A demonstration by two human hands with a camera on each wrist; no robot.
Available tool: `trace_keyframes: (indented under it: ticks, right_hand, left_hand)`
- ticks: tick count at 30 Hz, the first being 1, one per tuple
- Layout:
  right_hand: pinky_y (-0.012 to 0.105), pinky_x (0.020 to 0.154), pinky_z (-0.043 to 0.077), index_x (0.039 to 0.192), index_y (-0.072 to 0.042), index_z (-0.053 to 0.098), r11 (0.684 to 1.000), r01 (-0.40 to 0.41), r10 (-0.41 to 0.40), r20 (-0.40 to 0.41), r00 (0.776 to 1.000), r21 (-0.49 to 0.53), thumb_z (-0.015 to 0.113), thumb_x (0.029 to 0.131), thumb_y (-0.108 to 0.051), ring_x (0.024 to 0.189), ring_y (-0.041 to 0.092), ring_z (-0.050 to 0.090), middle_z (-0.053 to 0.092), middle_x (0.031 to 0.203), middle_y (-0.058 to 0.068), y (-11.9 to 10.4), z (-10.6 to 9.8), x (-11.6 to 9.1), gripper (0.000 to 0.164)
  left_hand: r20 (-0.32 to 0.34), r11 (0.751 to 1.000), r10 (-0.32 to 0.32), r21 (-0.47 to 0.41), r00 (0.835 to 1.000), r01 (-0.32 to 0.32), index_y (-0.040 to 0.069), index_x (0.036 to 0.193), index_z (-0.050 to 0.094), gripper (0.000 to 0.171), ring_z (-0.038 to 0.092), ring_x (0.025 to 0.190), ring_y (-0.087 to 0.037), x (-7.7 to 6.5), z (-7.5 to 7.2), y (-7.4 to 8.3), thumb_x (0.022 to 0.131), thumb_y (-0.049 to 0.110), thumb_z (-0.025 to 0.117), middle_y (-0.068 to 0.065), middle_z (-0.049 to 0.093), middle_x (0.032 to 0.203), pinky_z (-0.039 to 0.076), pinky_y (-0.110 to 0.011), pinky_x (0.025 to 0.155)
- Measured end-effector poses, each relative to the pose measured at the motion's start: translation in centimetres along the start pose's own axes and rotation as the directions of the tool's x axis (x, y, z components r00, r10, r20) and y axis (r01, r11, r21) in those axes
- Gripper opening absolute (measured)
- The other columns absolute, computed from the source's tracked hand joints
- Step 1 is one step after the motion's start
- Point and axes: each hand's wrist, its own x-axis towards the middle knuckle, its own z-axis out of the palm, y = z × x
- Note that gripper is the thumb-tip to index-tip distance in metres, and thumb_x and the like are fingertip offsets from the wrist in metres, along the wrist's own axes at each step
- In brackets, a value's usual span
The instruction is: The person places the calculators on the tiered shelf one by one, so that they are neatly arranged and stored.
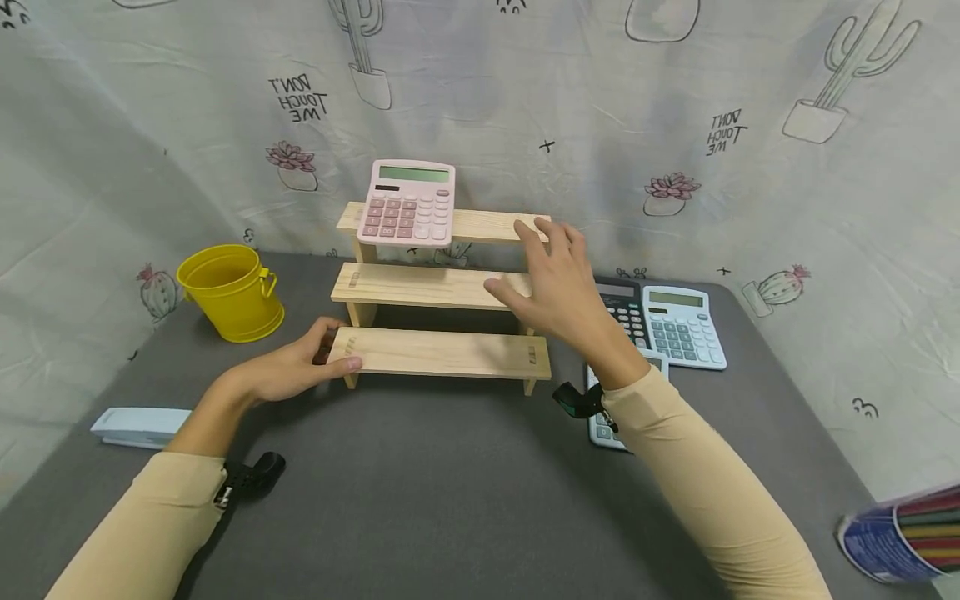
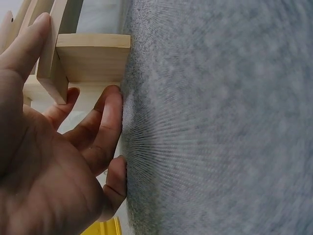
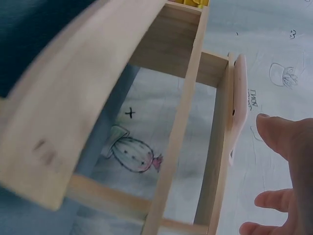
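Observation:
A three-tier wooden step shelf (image 1: pixel 442 352) stands on the grey table. My left hand (image 1: pixel 288 367) grips the left end of its lowest board, thumb on top and the other fingers around the end. In the left wrist view, the thumb lies along the board (image 2: pixel 54 54) and the fingertips come close to the side support (image 2: pixel 93 58). Over the right end of the upper tiers, my right hand (image 1: pixel 558 283) hovers with spread fingers and holds nothing. A pink calculator (image 1: pixel 412 200) leans back on the top tier, toward the left; the right wrist view shows its edge (image 3: pixel 240 93).
Left of the shelf are a yellow bucket (image 1: pixel 232 304) and a pale blue, stapler-like object (image 1: pixel 138 423). Beyond my right forearm lie a black calculator (image 1: pixel 618 292) and light blue calculators (image 1: pixel 678 333), one partly hidden. A can of coloured pencils (image 1: pixel 885 542) is at the right front.

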Motion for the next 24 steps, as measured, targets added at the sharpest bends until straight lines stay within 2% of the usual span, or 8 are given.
trace_keyframes:
  ticks: [8,17,24]
  right_hand:
    - [0.061,0.103,0.017,0.148,-0.018,0.027,1.000,-0.007,0.007,-0.024,1.000,0.009,0.054,0.085,-0.063,0.137,0.040,0.011,0.023,0.150,0.015,2.3,-0.2,-3.0,0.082]
    - [0.060,0.104,0.015,0.148,-0.014,0.027,1.000,-0.027,0.028,-0.031,0.999,0.016,0.059,0.085,-0.058,0.135,0.042,0.015,0.026,0.148,0.018,5.4,0.2,-6.3,0.083]
    - [0.061,0.102,0.017,0.147,-0.013,0.028,0.998,-0.063,0.063,0.002,0.998,-0.001,0.060,0.084,-0.057,0.133,0.044,0.017,0.027,0.147,0.020,7.2,0.5,-9.2,0.083]
  left_hand:
    - [-0.003,1.000,0.002,0.007,1.000,-0.002,0.019,0.137,0.017,0.071,0.042,0.118,-0.033,-0.1,-0.1,-0.1,0.090,0.055,0.054,-0.018,0.036,0.134,0.038,-0.048,0.091]
    - [0.002,1.000,0.001,0.012,1.000,-0.001,0.020,0.137,0.015,0.071,0.041,0.120,-0.034,-0.1,-0.1,0.0,0.090,0.056,0.054,-0.018,0.035,0.136,0.038,-0.047,0.091]
    - [0.004,1.000,0.011,0.020,1.000,-0.012,0.019,0.138,0.014,0.071,0.041,0.120,-0.033,-0.1,0.2,-0.1,0.090,0.055,0.053,-0.019,0.035,0.136,0.037,-0.047,0.090]
